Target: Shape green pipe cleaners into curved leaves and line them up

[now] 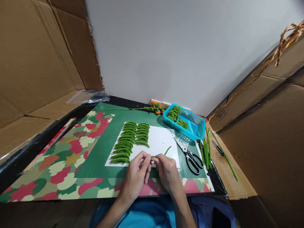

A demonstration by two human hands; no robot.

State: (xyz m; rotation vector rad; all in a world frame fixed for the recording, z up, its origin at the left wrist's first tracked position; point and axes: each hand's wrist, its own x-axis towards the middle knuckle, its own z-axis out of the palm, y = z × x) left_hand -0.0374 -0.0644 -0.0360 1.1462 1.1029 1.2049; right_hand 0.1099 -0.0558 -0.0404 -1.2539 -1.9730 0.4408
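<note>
Nearest the camera: bare forearms over blue clothing (pixel 147 215), reaching up to a worktop. Beyond it, a pale wall (pixel 166 47), with brown cardboard (pixel 30 63) panels on both sides.

Patterned sheet (pixel 66 161) in red, green and cream spreads over the worktop. On it, a green mat (pixel 95 158); on the mat, a white sheet (pixel 161 136).

Blue basket (pixel 190 123), openwork, beyond the white sheet's far right corner, holds curved green pieces, mostly in its left part. More such pieces on the white sheet, stacked in two columns: the longer column (pixel 122 145) down the left edge, the shorter column (pixel 142 134) just beside it, ending farther from the person.

Left hand (pixel 139 169) and right hand (pixel 166 169) meet at the white sheet's near edge. Each has fingers curled, thumb and fingertips pinching a thin green strip (pixel 167 150) between them; one end of it rises past the right hand, over the white paper.

Black-handled scissors (pixel 189 154) lie right of the white sheet, blades angled toward the far left, tips at its edge. Right of these, a loose bunch of green stems (pixel 206 152); farther right, small snips (pixel 218 147) with a single stem (pixel 225 158) beside them. Smallest noted: orange flowers (pixel 156 107) on a long green stalk, left of the basket.
</note>
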